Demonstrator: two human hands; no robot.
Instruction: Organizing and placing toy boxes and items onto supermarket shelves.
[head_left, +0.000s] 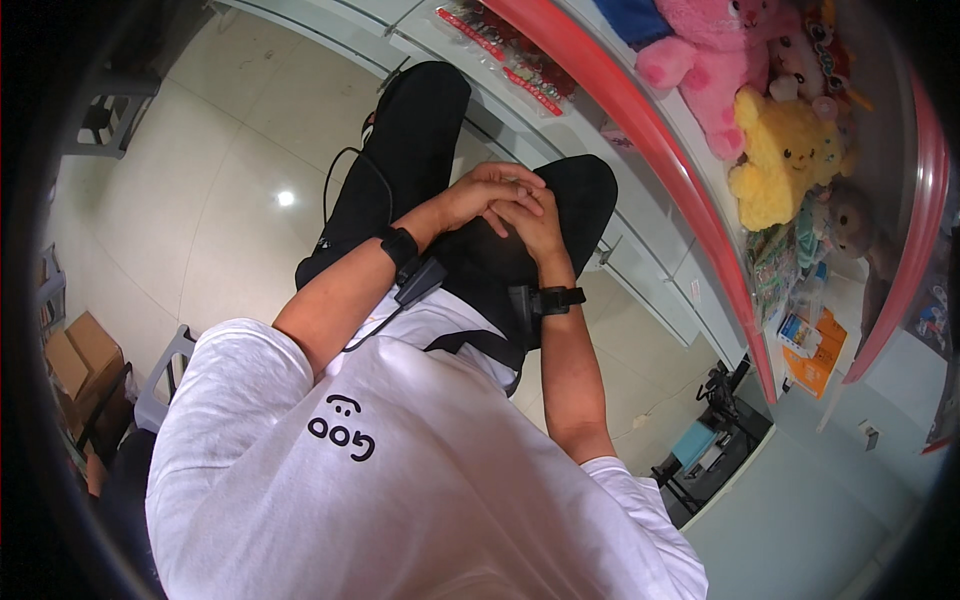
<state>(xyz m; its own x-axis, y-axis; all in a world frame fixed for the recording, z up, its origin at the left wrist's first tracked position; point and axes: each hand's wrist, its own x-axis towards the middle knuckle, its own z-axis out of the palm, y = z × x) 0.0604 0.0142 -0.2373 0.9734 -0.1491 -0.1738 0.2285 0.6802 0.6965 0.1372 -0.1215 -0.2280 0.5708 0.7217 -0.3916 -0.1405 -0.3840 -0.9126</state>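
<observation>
My left hand (474, 198) and my right hand (534, 228) are clasped in my lap, fingers overlapping and wrapped loosely round each other, over black trousers (418, 115). Each wrist wears a black strap, one on the left (401, 250) and one on the right (558, 300); a black box (421, 283) with a cable hangs beside the left one. My white T-shirt (440, 510) fills the lower middle.
A white cabinet with red curved edging (700, 247) runs along the right, holding a pink plush toy (712, 75), a yellow plush toy (775, 155) and small packets. Cardboard boxes (88, 365) and grey stools (162, 385) stand left on tiled floor (230, 180).
</observation>
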